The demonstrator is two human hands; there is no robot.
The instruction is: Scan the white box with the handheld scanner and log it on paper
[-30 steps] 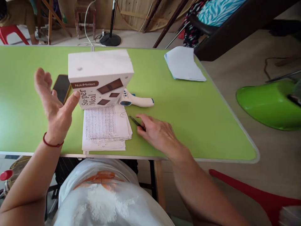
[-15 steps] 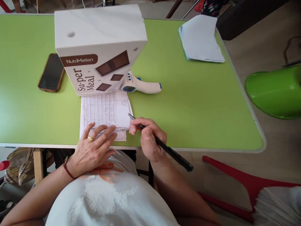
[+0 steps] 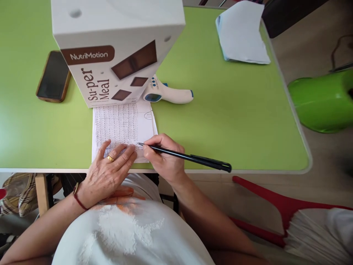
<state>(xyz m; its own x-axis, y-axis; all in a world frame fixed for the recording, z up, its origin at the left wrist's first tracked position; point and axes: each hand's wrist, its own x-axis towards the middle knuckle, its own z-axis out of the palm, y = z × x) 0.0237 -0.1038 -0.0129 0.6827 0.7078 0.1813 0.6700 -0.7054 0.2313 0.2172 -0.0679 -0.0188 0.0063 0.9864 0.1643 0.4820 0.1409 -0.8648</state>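
Observation:
A stack of white paper [image 3: 116, 123] covered in dense rows of handwriting lies near the table's front edge. My left hand [image 3: 110, 169], with a gold ring and a dark red bracelet, rests on the paper's lower part, fingers stretched out. Between the fingers of my right hand [image 3: 167, 156] is a black pen [image 3: 190, 157], its tip at the right side of the written rows. Whether the tip touches the sheet I cannot tell. Behind the paper stands a white NutriMotion box [image 3: 116, 70], which hides the stack's far end.
Right of the box lies a white infrared thermometer [image 3: 171, 94]. A phone [image 3: 53, 76] sits on the left of the green table [image 3: 234, 121]. Folded white paper [image 3: 242, 33] is at the far right corner. Beyond the table are a green bin [image 3: 322, 103] and a red chair [image 3: 261, 193].
My right hand has moved left onto the paper and turned, bringing the pen flatter with its tip at the writing. My left hand stays in place. The view has tilted down and closer.

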